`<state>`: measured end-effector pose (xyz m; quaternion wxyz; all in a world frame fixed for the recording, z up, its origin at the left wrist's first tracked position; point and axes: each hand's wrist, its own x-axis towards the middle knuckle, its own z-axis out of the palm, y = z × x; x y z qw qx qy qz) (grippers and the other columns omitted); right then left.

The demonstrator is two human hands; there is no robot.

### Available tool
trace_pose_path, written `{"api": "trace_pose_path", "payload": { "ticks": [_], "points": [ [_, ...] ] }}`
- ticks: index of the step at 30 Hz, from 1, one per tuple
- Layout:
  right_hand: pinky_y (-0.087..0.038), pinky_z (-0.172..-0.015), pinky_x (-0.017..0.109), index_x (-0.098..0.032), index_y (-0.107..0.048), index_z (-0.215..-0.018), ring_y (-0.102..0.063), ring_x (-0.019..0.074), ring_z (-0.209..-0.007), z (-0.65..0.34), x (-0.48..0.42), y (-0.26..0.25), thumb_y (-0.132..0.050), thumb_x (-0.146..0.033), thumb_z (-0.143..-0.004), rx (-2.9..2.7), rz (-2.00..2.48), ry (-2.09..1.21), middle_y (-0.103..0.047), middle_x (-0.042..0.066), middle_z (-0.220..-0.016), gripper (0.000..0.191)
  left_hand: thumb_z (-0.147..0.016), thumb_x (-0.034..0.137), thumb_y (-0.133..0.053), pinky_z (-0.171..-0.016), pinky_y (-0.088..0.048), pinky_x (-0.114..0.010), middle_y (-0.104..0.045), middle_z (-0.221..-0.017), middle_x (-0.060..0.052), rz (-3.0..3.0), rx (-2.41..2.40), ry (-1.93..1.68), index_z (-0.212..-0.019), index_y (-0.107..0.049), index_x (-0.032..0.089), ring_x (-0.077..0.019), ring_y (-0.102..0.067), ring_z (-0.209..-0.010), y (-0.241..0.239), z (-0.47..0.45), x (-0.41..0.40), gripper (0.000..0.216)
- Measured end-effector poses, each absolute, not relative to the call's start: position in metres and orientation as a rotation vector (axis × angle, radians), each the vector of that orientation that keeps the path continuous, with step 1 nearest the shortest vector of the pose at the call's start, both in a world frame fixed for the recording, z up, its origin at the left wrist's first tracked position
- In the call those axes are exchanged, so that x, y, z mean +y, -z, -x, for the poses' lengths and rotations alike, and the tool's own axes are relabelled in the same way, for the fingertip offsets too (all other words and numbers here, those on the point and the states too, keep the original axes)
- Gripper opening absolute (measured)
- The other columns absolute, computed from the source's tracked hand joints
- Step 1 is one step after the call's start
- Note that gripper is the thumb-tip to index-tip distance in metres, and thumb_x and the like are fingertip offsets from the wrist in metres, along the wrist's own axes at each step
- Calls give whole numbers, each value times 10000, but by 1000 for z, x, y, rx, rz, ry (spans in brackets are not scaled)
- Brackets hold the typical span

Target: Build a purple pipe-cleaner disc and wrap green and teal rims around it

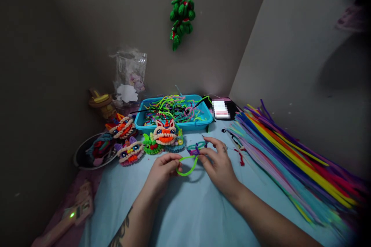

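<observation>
My left hand (162, 168) is closed in a pinch on one end of a bright green pipe cleaner (187, 164) bent into a loop over the light blue table cover (185, 216). My right hand (218, 161) grips a small teal and purple pipe-cleaner piece (196, 148), where the green loop's other end meets it. Both hands hover just above the cover, close together.
A blue tray (174, 122) of cut pipe-cleaner scraps stands behind the hands. Several finished lion-face figures (164, 134) lie to its left, beside a dark bowl (84, 158). A long fan of coloured pipe cleaners (292, 158) fills the right side. A green ornament (181, 13) hangs on the wall.
</observation>
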<state>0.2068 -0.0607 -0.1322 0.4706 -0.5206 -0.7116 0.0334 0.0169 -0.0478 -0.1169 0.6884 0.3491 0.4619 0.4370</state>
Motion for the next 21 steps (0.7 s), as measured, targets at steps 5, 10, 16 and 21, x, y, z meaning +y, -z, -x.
{"api": "trace_pose_path", "payload": {
  "ticks": [5,10,16,21],
  "points": [
    [-401,-975,475,-213,-656,-837,-466,280,-1165,-204,-63,133,-569,-184,-844,-1796,1209,-115,-502,113,-1203,92,-576,256,-790,-508,-406,-200,-662,-621,-10,-774,1060,-976,-785,-692,117,-98,-574,-513,120,-20,-49,270],
    [-386,-985,463,-233,-671,-798,-470,276,-1164,-199,-66,135,-618,-181,-804,-1816,1170,-149,-509,87,-1202,75,-584,304,-799,-487,-393,-212,-630,-580,11,-806,976,-980,-712,-642,124,-87,-529,-461,123,-24,-51,271],
    [-427,-953,417,-228,-584,-770,-523,263,-1139,-197,-65,135,-683,-190,-725,-1635,1228,-376,-543,84,-1153,115,-628,318,-778,-478,-365,-203,-585,-566,27,-840,948,-953,-669,-606,128,-73,-486,-464,126,-26,-52,260],
    [-434,-953,391,-234,-634,-815,-541,250,-1124,-199,-62,134,-675,-208,-729,-1574,1228,-542,-565,79,-1126,99,-638,309,-776,-497,-359,-196,-598,-601,17,-833,925,-927,-671,-605,126,-71,-485,-488,125,-25,-52,252]
  ]
}}
